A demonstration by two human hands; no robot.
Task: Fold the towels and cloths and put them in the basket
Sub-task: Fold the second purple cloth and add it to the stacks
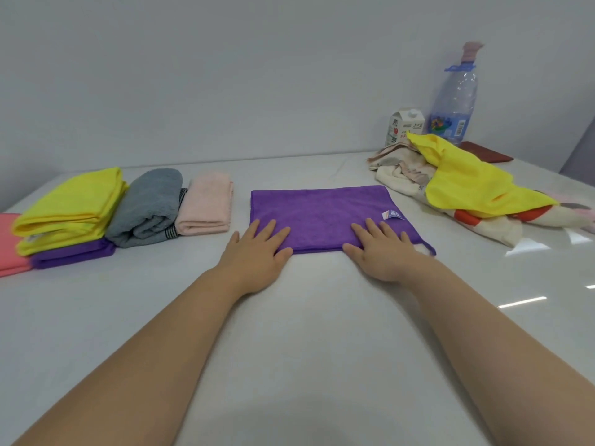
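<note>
Head view. A purple cloth [318, 207] lies flat on the white table [306, 342], just ahead of the person. It forms a rectangle with its long side across the view and appears to be doubled over, though the layers are hard to count from this angle. A small white-and-blue label [392, 216] sits near its right edge.

The left hand [257, 252] rests palm down on the near left corner of the cloth, fingers straight and slightly spread, grasping nothing. The right hand [383, 254] lies the same way on the near right part, its fingertips just short of the label. Both palms overhang the near hem onto the table; the bulk of the cloth lies beyond the fingers.

To the left, well apart from the hands, stand the folded items:
- a pink towel [206, 204] nearest the purple cloth;
- a grey towel [151, 207] touching it;
- a yellow folded cloth [70, 204] stacked on a second purple folded cloth [74, 254];
- a coral cloth [9, 243], cut off by the frame edge.

To the right rear, an unfolded yellow cloth [467, 178] drapes over a crumpled patterned towel [402, 172]. Behind this heap stand 1 milk carton [404, 125] and 1 water bottle [454, 101], with a dark red booklet [486, 154] beside them.
</note>
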